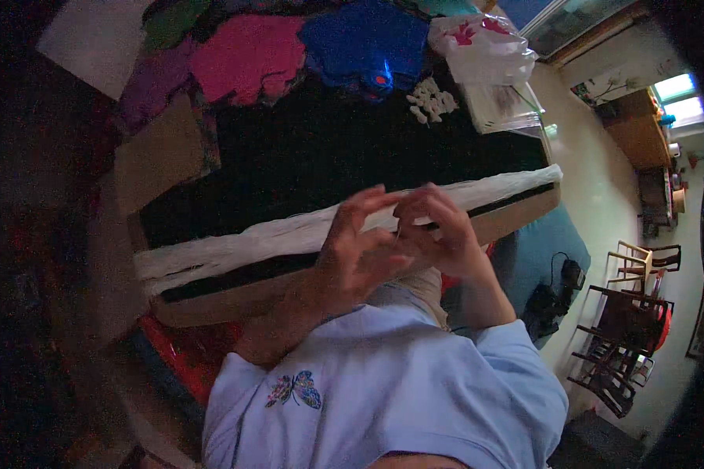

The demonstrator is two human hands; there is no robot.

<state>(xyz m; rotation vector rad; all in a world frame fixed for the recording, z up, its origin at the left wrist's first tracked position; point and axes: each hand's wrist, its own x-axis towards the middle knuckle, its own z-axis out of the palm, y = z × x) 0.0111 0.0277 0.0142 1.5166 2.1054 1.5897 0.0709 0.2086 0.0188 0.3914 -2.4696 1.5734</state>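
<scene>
A long bundle of white strands (289,232) lies across the near side of a black-topped board, stretching from left to right. Just over its middle, my two hands meet in front of my chest. My left hand (360,246) has bent fingers and is slightly blurred. Its fingertips reach toward those of my right hand (438,227), whose fingers are curled into a pinch. A thin pale line, perhaps a strand, shows between the hands. What the fingertips hold is too small and dim to make out.
Beyond the black surface (313,148) lie pink (246,59), blue (364,43) and purple (156,86) packs. A pile of small white pieces (432,102) sits near a white plastic bag (485,51). Brown cardboard (164,148) is at left. Chairs (622,324) stand at far right.
</scene>
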